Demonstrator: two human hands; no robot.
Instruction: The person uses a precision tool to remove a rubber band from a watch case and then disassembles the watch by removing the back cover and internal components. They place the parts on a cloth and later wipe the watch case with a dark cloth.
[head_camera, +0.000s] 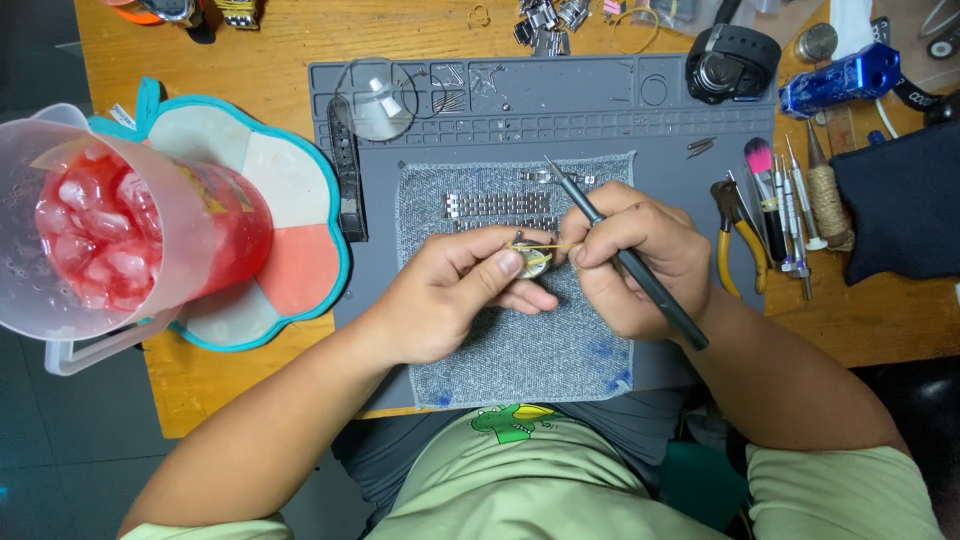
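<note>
My left hand (455, 295) pinches a small round metal watch case (532, 262) between thumb and fingers, above a grey cloth (520, 340). My right hand (640, 255) touches the case from the right with its fingertips and holds a long dark thin tool (640, 270), whose tip points up and away from the case. A thin yellow strand (545, 245) crosses the case between the two hands. Metal watch band pieces (495, 205) lie on the cloth just beyond my hands.
A grey work mat (560, 100) holds a round lens (378, 98) and a dark strap (347, 170). Yellow-handled pliers (735, 235), a pink brush (765, 185) and screwdrivers lie right. A pitcher of red iced drink (110, 225) stands left. A black watch (730, 62) sits far right.
</note>
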